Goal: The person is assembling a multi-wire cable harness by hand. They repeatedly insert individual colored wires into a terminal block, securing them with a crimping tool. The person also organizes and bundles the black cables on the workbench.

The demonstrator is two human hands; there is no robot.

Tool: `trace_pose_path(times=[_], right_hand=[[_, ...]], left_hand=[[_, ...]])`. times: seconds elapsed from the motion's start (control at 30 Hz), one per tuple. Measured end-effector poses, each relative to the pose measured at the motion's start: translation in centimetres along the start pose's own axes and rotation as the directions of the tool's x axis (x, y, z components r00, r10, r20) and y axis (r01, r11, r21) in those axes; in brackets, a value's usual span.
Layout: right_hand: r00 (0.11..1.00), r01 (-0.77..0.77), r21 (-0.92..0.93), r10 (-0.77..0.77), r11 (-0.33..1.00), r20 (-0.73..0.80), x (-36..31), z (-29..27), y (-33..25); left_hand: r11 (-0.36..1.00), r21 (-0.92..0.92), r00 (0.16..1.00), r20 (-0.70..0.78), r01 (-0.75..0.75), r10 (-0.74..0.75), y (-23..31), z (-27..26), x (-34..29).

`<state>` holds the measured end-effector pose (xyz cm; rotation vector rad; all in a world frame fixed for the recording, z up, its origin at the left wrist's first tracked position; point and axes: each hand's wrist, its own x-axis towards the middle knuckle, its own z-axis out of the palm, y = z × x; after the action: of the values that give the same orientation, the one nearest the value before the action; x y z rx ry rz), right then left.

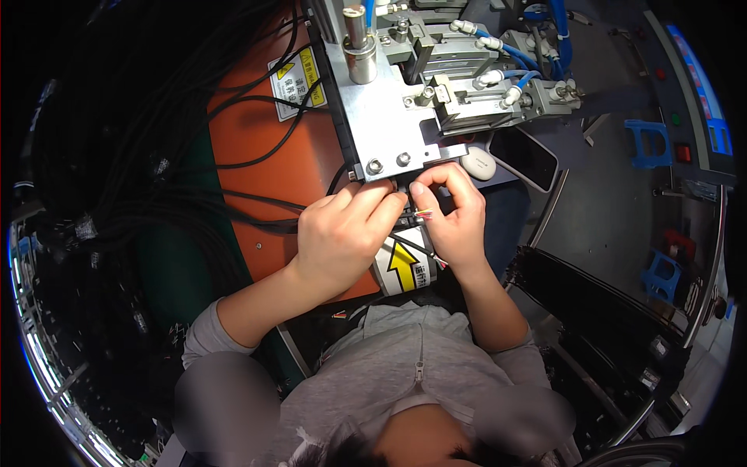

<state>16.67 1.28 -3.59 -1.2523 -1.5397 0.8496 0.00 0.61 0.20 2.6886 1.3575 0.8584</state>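
Both hands work close together at the near edge of a metal machine fixture [381,128]. My left hand [342,227] is closed, its fingertips tucked under the fixture's front edge where black cables run in; what they pinch is hidden. My right hand [457,218] has its thumb and index finger curled together just to the right, and whatever lies between their tips cannot be made out. Between the hands, thin coloured wire ends [422,214] stick out by the right thumb. Below them a dark cable [412,247] slants across a white label with a yellow arrow [402,266].
Black cables [257,198] sweep in from a large bundle at left, over an orange surface [241,144]. Pneumatic cylinders [478,97] with blue hoses stand at the far right of the fixture. A white round case [478,163] and a phone [525,158] lie beside it. Blue stools [647,144] stand on the floor.
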Motion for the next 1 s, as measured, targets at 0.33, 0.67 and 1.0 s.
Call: trace_pose_path(times=[0.33,0.67,1.0], right_hand=[[0.978,-0.189,0.431,0.207,0.882,0.007,-0.8,-0.6,0.6],[0.972,0.183,0.458,-0.230,0.870,0.048,-0.1,-2.3,-1.1],[0.960,0.265,0.189,-0.240,0.946,-0.143,0.0,-0.7,-3.2]], left_hand=[[0.980,0.194,0.977,0.198,0.043,-0.082,1.4,-2.2,-0.7],[0.991,-0.073,0.990,-0.091,-0.117,0.110,0.6,-2.9,0.7],[0.951,-0.308,0.992,-0.123,-0.018,-0.021,0.4,-2.0,0.5]])
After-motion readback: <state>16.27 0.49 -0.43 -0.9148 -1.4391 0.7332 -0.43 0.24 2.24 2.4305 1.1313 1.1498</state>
